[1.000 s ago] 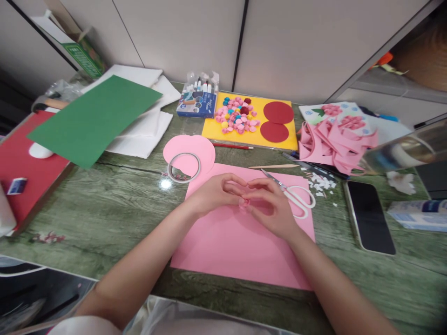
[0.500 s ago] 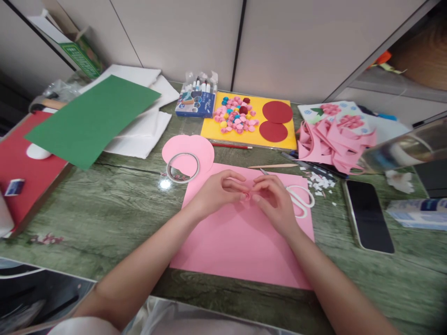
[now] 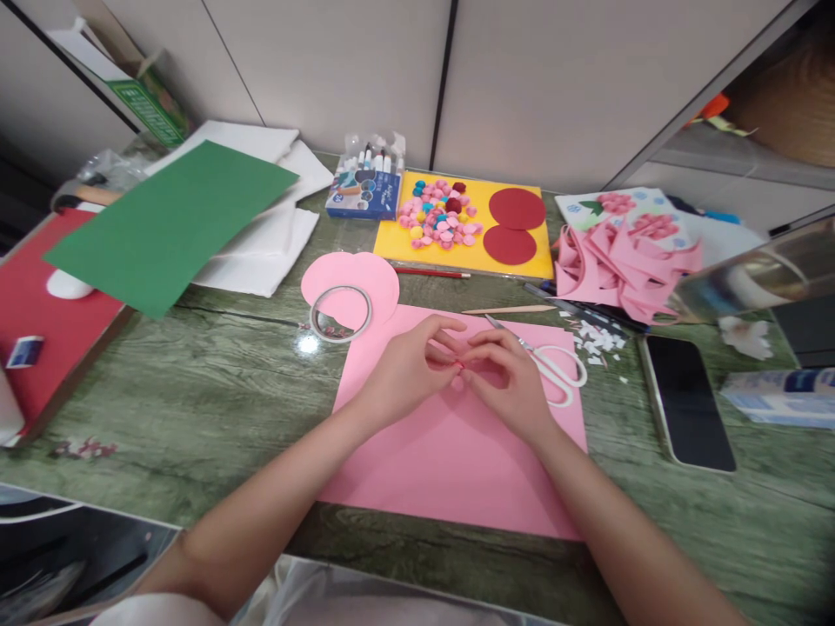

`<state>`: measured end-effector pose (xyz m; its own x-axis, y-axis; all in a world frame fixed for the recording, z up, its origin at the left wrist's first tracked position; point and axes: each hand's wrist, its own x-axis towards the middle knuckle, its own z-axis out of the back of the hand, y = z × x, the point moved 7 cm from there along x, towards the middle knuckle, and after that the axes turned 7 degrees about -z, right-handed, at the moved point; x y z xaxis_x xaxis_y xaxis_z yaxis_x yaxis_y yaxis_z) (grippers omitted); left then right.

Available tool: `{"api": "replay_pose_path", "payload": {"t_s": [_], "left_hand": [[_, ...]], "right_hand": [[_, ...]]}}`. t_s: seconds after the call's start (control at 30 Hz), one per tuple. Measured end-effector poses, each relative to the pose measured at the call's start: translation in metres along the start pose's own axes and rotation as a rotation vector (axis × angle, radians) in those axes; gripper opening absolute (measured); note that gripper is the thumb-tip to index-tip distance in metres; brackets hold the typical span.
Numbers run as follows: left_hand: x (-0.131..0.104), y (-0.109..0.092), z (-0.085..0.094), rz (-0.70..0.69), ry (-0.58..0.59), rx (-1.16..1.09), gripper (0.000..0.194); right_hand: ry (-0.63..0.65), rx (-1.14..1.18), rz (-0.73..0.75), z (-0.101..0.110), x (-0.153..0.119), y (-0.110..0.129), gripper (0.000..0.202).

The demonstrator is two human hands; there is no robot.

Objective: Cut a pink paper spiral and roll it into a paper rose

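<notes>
Above the stacked pink paper sheets [image 3: 450,474], my left hand [image 3: 408,369] and my right hand [image 3: 512,382] meet fingertip to fingertip. Both pinch a small curled piece of pink paper [image 3: 459,381], with a redder edge at the top. Most of the piece is hidden by the fingers. Just right of my right hand lie white-handled scissors [image 3: 554,374], resting on the pink sheets with their blades partly behind the hand. To the left of my left hand, a roll of tape [image 3: 313,317] overlaps pink paper circles [image 3: 378,283].
Behind the hands, a yellow sheet [image 3: 479,261] carries small coloured paper rolls [image 3: 444,217] and two dark red circles [image 3: 517,209]. Pink offcuts [image 3: 619,269], white scraps [image 3: 597,343] and a phone [image 3: 688,404] lie right. A green sheet [image 3: 176,226] tops white papers at left.
My right hand has shifted slightly left and down, baring more of the scissors. The fingers have turned a little around the pink paper piece, which both hands keep holding.
</notes>
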<state>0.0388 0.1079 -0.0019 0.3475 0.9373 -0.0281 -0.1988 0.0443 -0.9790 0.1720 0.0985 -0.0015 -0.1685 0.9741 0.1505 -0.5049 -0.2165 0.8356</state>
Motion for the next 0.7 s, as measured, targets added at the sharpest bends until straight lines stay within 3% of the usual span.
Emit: {"api": "replay_pose_path", "payload": {"t_s": [0.3, 0.47, 0.7], "left_hand": [[-0.002, -0.014, -0.005, -0.147, -0.02, 0.198, 0.041], [-0.002, -0.014, -0.005, -0.158, -0.004, 0.257, 0.044], [-0.002, -0.009, -0.002, -0.183, -0.009, 0.436, 0.045]], "right_hand": [[-0.006, -0.009, -0.031, -0.001, 0.0, -0.005, 0.012], [-0.022, -0.008, -0.005, 0.002, -0.002, -0.003, 0.01], [-0.206, -0.256, 0.242, 0.007, -0.012, 0.015, 0.014]]}}
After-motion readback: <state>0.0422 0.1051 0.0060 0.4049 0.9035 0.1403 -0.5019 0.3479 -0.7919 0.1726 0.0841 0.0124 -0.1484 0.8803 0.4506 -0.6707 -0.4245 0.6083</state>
